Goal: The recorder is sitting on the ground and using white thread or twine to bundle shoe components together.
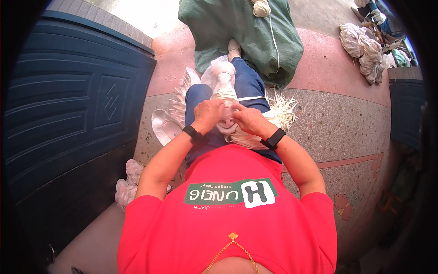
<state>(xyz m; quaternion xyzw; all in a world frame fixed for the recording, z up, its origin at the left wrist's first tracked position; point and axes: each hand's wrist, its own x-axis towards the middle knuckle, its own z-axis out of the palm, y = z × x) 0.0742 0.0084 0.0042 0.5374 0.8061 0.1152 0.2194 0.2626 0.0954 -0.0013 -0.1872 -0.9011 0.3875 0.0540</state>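
A pale pinkish-white sneaker [223, 80] lies lengthwise between my thighs, its toe pointing away from me. My left hand [209, 114] has its fingers closed at the left edge of the lacing area. From the other side, my right hand [250, 119] pinches at the opposite edge; whether a lace end is between those fingertips is too small to tell. A white shoelace [252, 97] runs from the shoe across my right thigh. Beside that thigh, a bundle of cream laces [282, 112] spreads its loose ends. The fingers partly cover the shoe's middle.
White shoe pieces [165, 127] lie on the floor by my left leg. More pale shoes [127, 185] sit beside the dark blue door [68, 91]. A large green sack [242, 36] stands ahead, and bunched pale shoes [365, 50] are piled at the far right.
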